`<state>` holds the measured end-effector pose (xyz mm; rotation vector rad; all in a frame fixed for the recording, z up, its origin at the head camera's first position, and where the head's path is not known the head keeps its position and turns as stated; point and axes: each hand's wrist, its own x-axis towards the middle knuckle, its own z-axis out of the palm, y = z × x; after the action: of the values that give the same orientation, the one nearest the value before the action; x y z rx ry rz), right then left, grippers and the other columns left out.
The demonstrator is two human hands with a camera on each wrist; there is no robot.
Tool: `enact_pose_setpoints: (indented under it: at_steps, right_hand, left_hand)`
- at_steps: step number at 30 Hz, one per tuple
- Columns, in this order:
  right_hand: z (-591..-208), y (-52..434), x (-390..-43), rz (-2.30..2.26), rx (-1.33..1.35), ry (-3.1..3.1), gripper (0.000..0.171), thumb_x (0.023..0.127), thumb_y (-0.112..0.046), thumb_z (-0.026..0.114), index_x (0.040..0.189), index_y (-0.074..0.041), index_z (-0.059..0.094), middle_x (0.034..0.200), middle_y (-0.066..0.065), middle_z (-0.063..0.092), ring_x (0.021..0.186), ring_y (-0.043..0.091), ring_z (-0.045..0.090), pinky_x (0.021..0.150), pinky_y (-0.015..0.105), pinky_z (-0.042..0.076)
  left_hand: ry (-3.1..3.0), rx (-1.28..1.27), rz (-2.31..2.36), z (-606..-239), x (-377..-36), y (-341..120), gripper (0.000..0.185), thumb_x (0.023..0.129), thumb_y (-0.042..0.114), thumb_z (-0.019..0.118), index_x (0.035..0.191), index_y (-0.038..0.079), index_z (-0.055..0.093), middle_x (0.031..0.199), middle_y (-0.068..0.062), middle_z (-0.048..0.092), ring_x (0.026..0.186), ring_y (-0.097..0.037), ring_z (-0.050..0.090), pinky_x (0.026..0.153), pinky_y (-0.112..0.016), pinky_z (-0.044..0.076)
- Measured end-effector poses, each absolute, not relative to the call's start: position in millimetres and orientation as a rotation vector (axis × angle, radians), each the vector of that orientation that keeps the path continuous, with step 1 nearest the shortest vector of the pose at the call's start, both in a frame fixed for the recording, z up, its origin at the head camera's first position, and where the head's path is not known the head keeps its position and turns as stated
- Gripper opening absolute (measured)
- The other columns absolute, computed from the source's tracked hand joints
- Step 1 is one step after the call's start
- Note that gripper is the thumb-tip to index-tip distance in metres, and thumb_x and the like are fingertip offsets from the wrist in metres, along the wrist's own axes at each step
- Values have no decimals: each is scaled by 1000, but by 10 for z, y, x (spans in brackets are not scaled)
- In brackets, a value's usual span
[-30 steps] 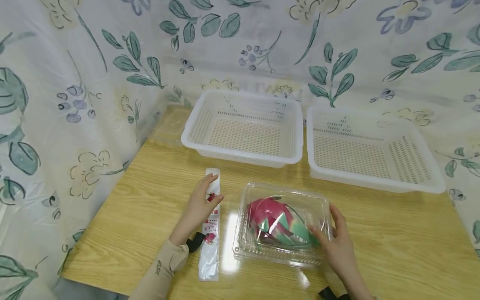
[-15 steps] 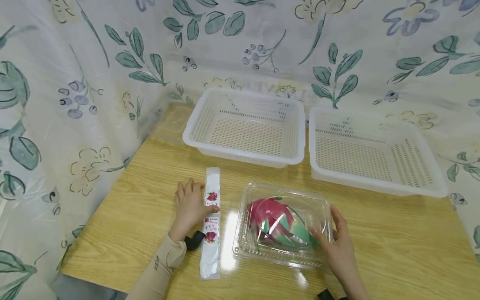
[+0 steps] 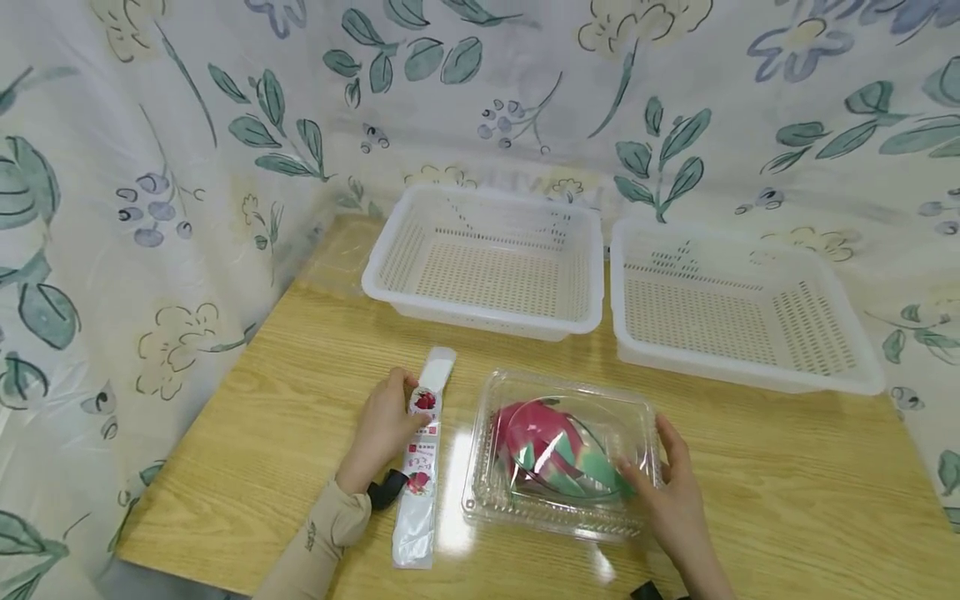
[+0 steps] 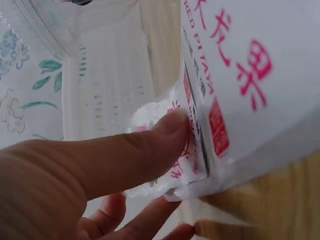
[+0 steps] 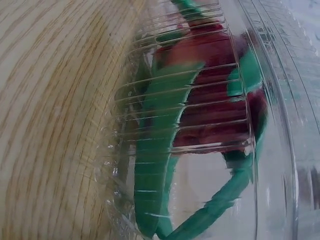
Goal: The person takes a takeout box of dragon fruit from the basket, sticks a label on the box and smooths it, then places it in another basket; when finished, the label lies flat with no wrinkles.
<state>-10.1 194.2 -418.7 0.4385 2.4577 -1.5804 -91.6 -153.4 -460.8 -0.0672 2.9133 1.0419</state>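
Left hand: the left hand (image 3: pixel 384 427) pinches the upper part of the label strip (image 3: pixel 420 467); in the wrist view the thumb (image 4: pixel 150 150) presses the crinkled plastic edge against the fingers under it.
Strip: long and narrow, white with red print, its far end lifted off the counter (image 3: pixel 787 492), its near end lying flat; it sits just left of the box.
Right hand: the right hand (image 3: pixel 670 492) rests on the near right corner of the clear box (image 3: pixel 561 454), fingers spread and lightly bent over the lid, thumb along the side.
Box: closed clamshell on the counter, with a red and green dragon fruit (image 3: pixel 558 450) inside.
Counter: light wood grain, glossy, with glare beside the box.
Baskets: two white perforated baskets stand side by side at the back, the left basket (image 3: pixel 487 258) and the right basket (image 3: pixel 738 304), close together.
Room: a pale curtain (image 3: pixel 150 167) printed with green leaves and blue flowers hangs round the back and left side.
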Motion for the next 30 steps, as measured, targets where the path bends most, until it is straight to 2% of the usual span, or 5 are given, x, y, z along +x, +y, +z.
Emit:
enact_pose_setpoints:
  at_steps: [4, 13, 19, 25, 30]
  right_hand:
    - [-4190, 1938, -89, -1577, 432, 2467, 88, 93, -27, 64, 157, -19, 3, 164, 16, 3, 135, 54, 32, 86, 49, 57]
    - [-4182, 1940, -96, -1540, 427, 2473, 89, 94, -28, 64, 157, -16, 2, 163, 19, 4, 135, 56, 30, 89, 52, 55]
    - [-4135, 1969, -127, -1482, 374, 2509, 89, 93, -27, 64, 156, -8, 4, 161, 24, 10, 131, 54, 37, 87, 51, 56]
    - [-4008, 1961, -138, -1476, 378, 2562, 85, 95, -25, 63, 156, -7, 6, 160, 25, 9, 142, 50, 19, 107, 66, 34]
    - [-3817, 1815, -105, -1598, 306, 2785, 72, 92, -15, 66, 151, -7, 26, 160, 18, 20, 142, 40, 27, 110, 47, 37]
  left_hand:
    - [2864, -80, 1242, -4600, -919, -1534, 45, 74, -5, 74, 112, 2, 49, 98, -16, 63, 78, -23, 57, 63, -28, 46]
    - [2505, -27, 1729, -4568, -937, -1548, 75, 76, -17, 64, 143, 4, 37, 107, -21, 59, 86, -21, 64, 70, -22, 54]
    - [2420, -22, 1775, -4326, -808, -1469, 59, 79, -15, 62, 132, 10, 56, 116, -17, 56, 95, -22, 59, 58, -18, 50]
    - [2518, 130, 1759, -4015, -641, -1415, 60, 79, -17, 62, 134, 9, 58, 122, -14, 55, 101, -26, 55, 65, -19, 55]
    - [2607, 245, 1805, -3780, -485, -1387, 65, 78, -19, 62, 136, 9, 56, 128, -11, 53, 98, -23, 52, 62, -19, 55]
